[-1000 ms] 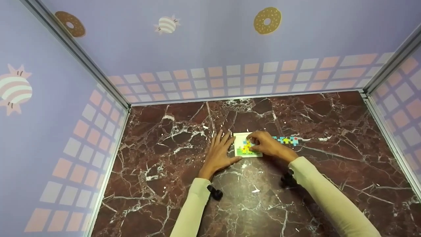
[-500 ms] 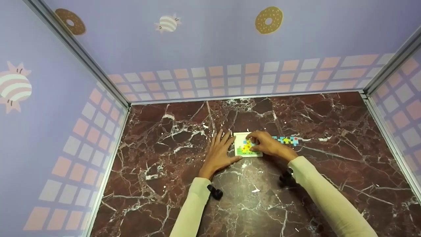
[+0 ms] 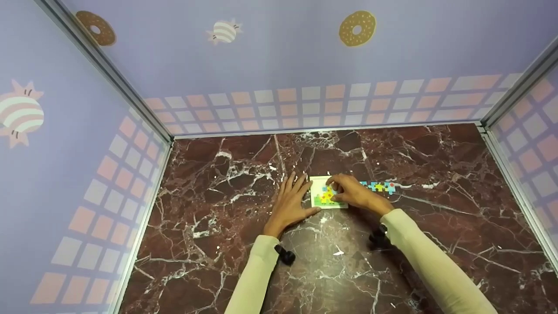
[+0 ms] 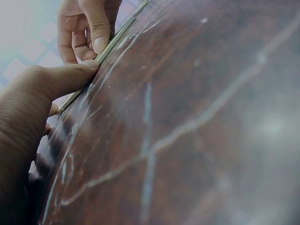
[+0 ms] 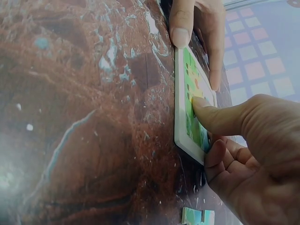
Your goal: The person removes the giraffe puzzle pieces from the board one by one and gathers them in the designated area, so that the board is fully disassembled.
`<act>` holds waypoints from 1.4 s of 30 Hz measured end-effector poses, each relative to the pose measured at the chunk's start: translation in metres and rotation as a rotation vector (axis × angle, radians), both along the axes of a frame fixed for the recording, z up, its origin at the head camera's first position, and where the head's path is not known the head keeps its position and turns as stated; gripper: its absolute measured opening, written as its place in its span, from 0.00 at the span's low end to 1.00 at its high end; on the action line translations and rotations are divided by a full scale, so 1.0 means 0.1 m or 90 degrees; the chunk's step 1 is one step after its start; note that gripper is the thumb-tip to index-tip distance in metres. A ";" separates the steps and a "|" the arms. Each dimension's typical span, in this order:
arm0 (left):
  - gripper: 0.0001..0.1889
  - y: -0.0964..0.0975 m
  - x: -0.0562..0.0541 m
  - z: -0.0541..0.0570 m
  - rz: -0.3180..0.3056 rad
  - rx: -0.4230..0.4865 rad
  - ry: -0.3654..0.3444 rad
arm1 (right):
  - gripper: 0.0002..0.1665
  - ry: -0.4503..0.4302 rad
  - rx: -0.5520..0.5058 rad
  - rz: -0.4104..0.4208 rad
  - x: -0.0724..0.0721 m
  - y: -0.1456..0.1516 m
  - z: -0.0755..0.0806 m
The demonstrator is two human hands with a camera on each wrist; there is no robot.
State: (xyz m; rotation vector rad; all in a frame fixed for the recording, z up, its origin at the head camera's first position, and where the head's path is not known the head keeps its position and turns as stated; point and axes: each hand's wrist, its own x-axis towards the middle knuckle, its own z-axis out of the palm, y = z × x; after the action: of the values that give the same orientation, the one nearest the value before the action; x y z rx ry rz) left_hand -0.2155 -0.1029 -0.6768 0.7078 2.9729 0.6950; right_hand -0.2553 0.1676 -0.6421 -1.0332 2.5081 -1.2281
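A small pale puzzle board (image 3: 317, 186) lies flat on the table, partly filled with joined yellow, green and blue pieces (image 3: 326, 199). Along its left side my left hand (image 3: 289, 204) rests with fingers spread, thumb at the near corner. My right hand (image 3: 356, 192) bends over the board's right half, thumb and forefinger pinching at a puzzle piece that they mostly cover. In the right wrist view, the right thumb (image 5: 218, 117) presses on the picture while other fingers curl by the board's edge. The left wrist view shows the board's thin edge (image 4: 119, 38) between both hands.
Right of the board, several loose blue and yellow puzzle pieces (image 3: 380, 186) lie in a row, partly behind the right hand. The table (image 3: 218, 270) is dark red marble pattern with white flecks. Patterned panels (image 3: 279, 56) enclose the back and both sides.
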 end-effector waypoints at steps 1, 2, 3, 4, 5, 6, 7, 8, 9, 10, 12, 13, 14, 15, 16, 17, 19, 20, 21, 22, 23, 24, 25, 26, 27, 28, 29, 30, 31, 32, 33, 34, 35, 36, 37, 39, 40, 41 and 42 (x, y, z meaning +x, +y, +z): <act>0.52 0.00 0.00 0.00 0.000 -0.002 0.000 | 0.24 0.005 -0.004 0.004 0.00 0.00 0.00; 0.52 0.00 0.00 0.00 0.000 -0.004 0.003 | 0.24 0.009 -0.007 0.007 0.01 0.00 -0.01; 0.52 0.00 0.00 0.00 0.000 -0.005 0.005 | 0.24 0.014 -0.010 0.009 0.01 0.00 -0.01; 0.52 0.00 0.00 0.00 -0.001 -0.007 0.008 | 0.24 0.015 -0.010 0.009 0.02 0.00 0.00; 0.51 0.00 0.00 0.00 0.000 -0.008 0.009 | 0.24 0.015 -0.009 0.007 0.02 -0.01 0.00; 0.51 0.00 0.00 0.00 0.000 -0.007 0.009 | 0.24 0.012 -0.008 0.005 0.02 -0.01 0.00; 0.52 0.00 0.00 0.00 0.001 -0.008 0.008 | 0.25 0.005 0.006 -0.009 0.05 -0.04 0.07; 0.52 0.00 0.00 0.00 0.001 -0.006 0.007 | 0.25 0.001 0.006 -0.013 0.06 -0.04 0.07; 0.52 0.00 0.00 0.00 0.001 -0.005 0.004 | 0.25 -0.003 0.003 -0.018 0.06 -0.05 0.07; 0.52 0.00 -0.01 0.00 0.000 -0.006 0.004 | 0.24 -0.006 -0.001 -0.023 0.06 -0.05 0.07; 0.52 0.00 -0.01 -0.01 0.000 -0.005 0.001 | 0.22 -0.008 -0.014 -0.035 0.07 -0.05 0.06; 0.52 0.00 -0.01 -0.01 -0.001 -0.006 0.002 | 0.21 -0.003 -0.020 -0.041 0.08 -0.05 0.05; 0.52 0.00 -0.01 -0.01 -0.002 -0.007 0.002 | 0.19 0.002 -0.027 -0.046 0.08 -0.05 0.05; 0.52 -0.01 -0.01 -0.01 -0.002 -0.006 0.004 | 0.18 0.008 -0.033 -0.051 0.09 -0.05 0.05; 0.52 -0.01 -0.02 -0.02 -0.001 -0.006 0.004 | 0.17 0.014 -0.039 -0.056 0.09 -0.05 0.04; 0.52 -0.01 -0.02 -0.02 0.000 -0.005 0.003 | 0.16 0.022 -0.043 -0.060 0.10 -0.05 0.04; 0.52 -0.02 -0.02 -0.03 0.002 -0.003 0.005 | 0.14 0.033 -0.051 -0.067 0.11 -0.06 0.03; 0.52 -0.02 -0.02 -0.04 0.003 -0.002 0.005 | 0.13 0.033 -0.056 -0.070 0.11 -0.06 0.03; 0.52 -0.02 -0.01 -0.04 0.003 -0.002 0.005 | 0.12 0.032 -0.060 -0.074 0.12 -0.06 0.02; 0.52 -0.02 -0.02 -0.05 0.003 -0.003 0.004 | 0.11 0.033 -0.062 -0.079 0.13 -0.07 0.02; 0.52 -0.02 -0.02 -0.05 0.002 -0.006 0.007 | 0.11 0.033 -0.064 -0.084 0.13 -0.07 0.01; 0.52 -0.02 -0.02 -0.05 0.001 -0.007 0.006 | 0.10 0.031 -0.066 -0.090 0.14 -0.07 0.01; 0.52 -0.02 -0.02 -0.05 0.001 -0.009 0.004 | 0.09 0.032 -0.071 -0.095 0.15 -0.07 0.00; 0.52 -0.01 -0.02 -0.04 0.001 -0.010 0.003 | 0.08 0.033 -0.077 -0.101 0.15 -0.07 0.00; 0.52 -0.01 -0.02 -0.04 0.001 -0.012 0.002 | 0.08 0.036 -0.084 -0.110 0.16 -0.07 0.00; 0.52 -0.01 -0.01 -0.04 0.001 -0.013 0.002 | 0.08 0.039 -0.092 -0.119 0.17 -0.06 0.00; 0.52 0.00 -0.01 -0.04 0.000 -0.013 0.003 | 0.07 0.040 -0.106 -0.128 0.18 -0.05 0.00; 0.52 0.00 -0.01 -0.04 0.000 -0.011 0.001 | 0.07 0.044 -0.117 -0.138 0.18 -0.03 0.00; 0.52 0.00 -0.01 -0.03 0.001 -0.009 0.002 | 0.07 0.048 -0.130 -0.148 0.19 -0.02 0.01; 0.52 0.00 0.00 -0.03 0.001 -0.007 0.001 | 0.08 0.050 -0.143 -0.159 0.19 0.00 0.02; 0.51 0.00 0.00 -0.02 0.002 -0.005 0.002 | 0.08 0.052 -0.153 -0.169 0.20 0.03 0.03; 0.51 0.00 0.00 -0.02 0.001 -0.003 0.003 | 0.09 0.054 -0.163 -0.178 0.20 0.06 0.04; 0.51 0.00 0.01 -0.02 0.001 -0.001 0.003 | 0.09 0.054 -0.173 -0.186 0.20 0.09 0.05; 0.52 0.00 0.01 -0.02 0.001 0.002 0.003 | 0.09 0.053 -0.183 -0.192 0.20 0.12 0.06; 0.52 0.00 0.01 -0.01 0.001 0.004 0.002 | 0.09 0.051 -0.190 -0.198 0.21 0.16 0.07; 0.52 0.00 0.01 -0.01 0.000 0.007 0.001 | 0.10 0.048 -0.192 -0.213 0.22 0.23 0.08; 0.52 0.00 0.01 -0.01 0.000 0.008 0.000 | 0.10 0.050 -0.196 -0.220 0.23 0.27 0.08; 0.52 0.00 0.01 -0.01 0.000 0.009 0.001 | 0.10 0.050 -0.198 -0.227 0.24 0.30 0.08; 0.52 0.00 0.01 -0.01 0.000 0.009 0.001 | 0.09 0.051 -0.197 -0.233 0.24 0.34 0.08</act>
State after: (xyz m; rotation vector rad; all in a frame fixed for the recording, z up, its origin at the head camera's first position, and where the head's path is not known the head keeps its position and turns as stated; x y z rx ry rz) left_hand -0.2147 -0.1032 -0.6774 0.7095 2.9726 0.7175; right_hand -0.2309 0.2019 -0.6338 -0.7038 2.7112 -1.7526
